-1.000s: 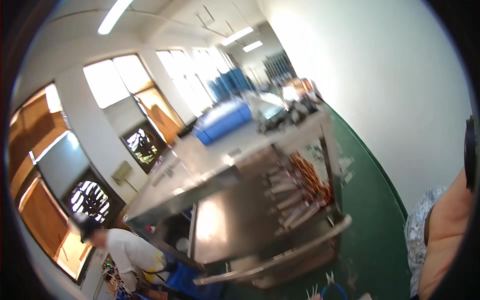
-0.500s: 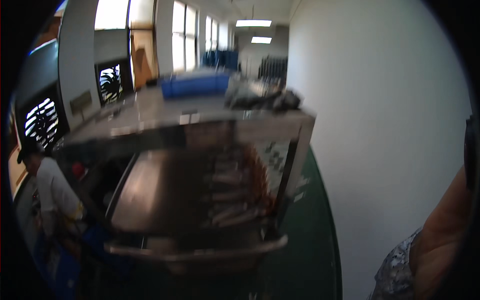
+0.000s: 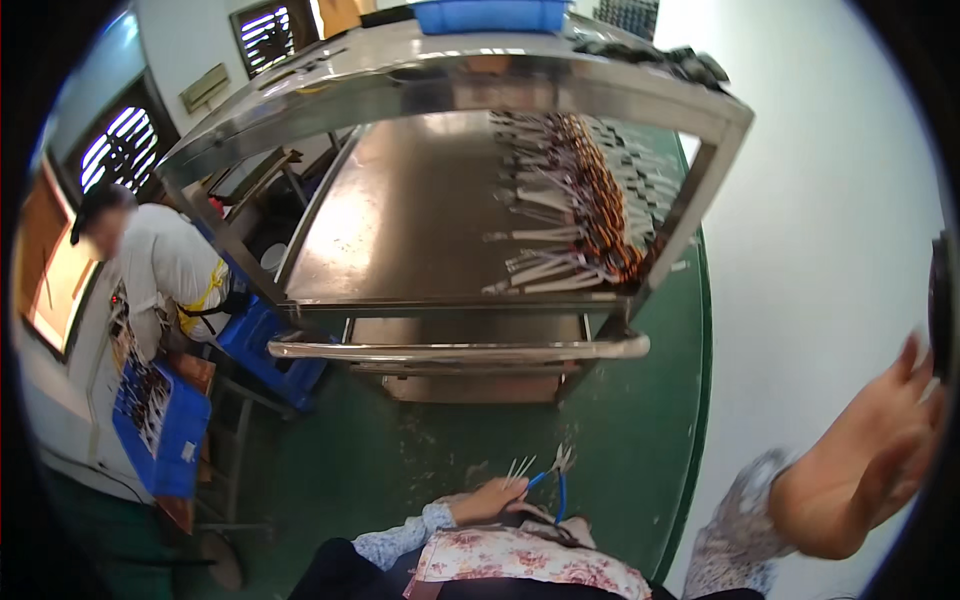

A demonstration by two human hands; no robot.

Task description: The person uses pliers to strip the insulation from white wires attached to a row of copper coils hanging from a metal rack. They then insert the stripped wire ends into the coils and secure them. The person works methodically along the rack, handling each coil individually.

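Head view: the left hand [image 3: 490, 497] sat low at the bottom centre, near the person's lap, closed around blue-handled pliers [image 3: 553, 482] together with a few thin pale wires [image 3: 520, 467] that stuck up from the fingers. The plier handles curved down to the right of the hand; the metal tip pointed up toward the cart. The right hand [image 3: 885, 435] was raised at the far right edge by the white wall [image 3: 830, 200], blurred, fingers spread loosely and holding nothing visible; the forearm came in with a floral sleeve [image 3: 735, 520].

A steel cart [image 3: 450, 350] stood straight ahead on the green floor [image 3: 400, 460], well apart from both hands. On its middle shelf, along the right side, lay a row of copper coils with pale leads [image 3: 580, 215]. On the top shelf sat a blue tray [image 3: 490, 14] at the back and a dark bundle [image 3: 680, 60] at the right corner.

At left another person in a white shirt [image 3: 165, 265] bent over blue crates [image 3: 160, 430]; one crate held small dark parts, too small to tell.
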